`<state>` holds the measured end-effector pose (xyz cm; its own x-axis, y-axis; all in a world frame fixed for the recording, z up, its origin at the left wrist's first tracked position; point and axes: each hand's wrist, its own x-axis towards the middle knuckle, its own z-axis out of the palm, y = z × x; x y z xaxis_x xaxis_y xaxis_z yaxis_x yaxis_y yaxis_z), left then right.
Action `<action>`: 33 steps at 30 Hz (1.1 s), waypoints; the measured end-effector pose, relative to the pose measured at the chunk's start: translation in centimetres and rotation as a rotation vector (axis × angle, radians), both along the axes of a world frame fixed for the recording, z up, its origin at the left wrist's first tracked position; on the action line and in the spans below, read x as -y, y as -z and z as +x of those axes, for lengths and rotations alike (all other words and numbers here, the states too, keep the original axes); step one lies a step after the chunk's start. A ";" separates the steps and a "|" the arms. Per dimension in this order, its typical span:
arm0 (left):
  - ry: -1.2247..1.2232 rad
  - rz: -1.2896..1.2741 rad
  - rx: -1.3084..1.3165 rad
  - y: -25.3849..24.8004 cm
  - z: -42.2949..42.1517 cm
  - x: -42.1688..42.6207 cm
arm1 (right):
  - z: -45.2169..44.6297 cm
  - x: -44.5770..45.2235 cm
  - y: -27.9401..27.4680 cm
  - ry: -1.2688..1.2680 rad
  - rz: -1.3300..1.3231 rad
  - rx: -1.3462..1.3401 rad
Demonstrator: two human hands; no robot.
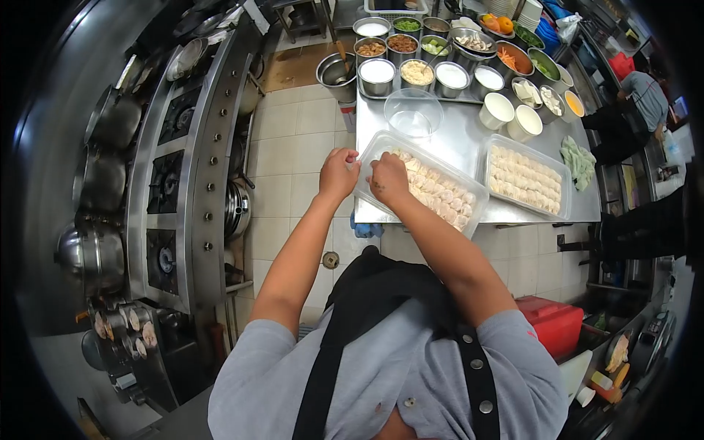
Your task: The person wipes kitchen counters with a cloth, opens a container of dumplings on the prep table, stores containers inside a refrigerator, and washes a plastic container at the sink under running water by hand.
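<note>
A see-through rectangular plastic tray is parked at the near left corner of the shiny stainless steel counter, mostly filled with soft, pale, lumpy dumplings packed in tight rows. The left hand is held half-curled right by the tray's left rim; whether anything's pinched in it honestly can't be told. The right hand is bent mostly inward over the tray's left end, and whatever's between the fingers, if anything, is hidden. A similar clear tray, also loaded with pale rows, is set to the right, near a crumpled green cloth. Behind, a round clear plastic bowl is backed by smooth cylindrical steel pots.
</note>
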<state>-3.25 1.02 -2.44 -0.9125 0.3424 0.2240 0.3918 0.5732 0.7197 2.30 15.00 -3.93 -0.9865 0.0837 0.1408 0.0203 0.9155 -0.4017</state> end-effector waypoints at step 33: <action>-0.097 0.050 0.441 3.2 0.4 -6.1 | 15.5 -10.2 0.7 0.943 -0.520 -0.149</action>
<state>-2.89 7.12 -5.68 -0.9516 0.2493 -0.1796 -0.0125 0.5526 0.8334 17.79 25.23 -4.59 -0.4694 0.8828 -0.0182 0.5450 0.2735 -0.7926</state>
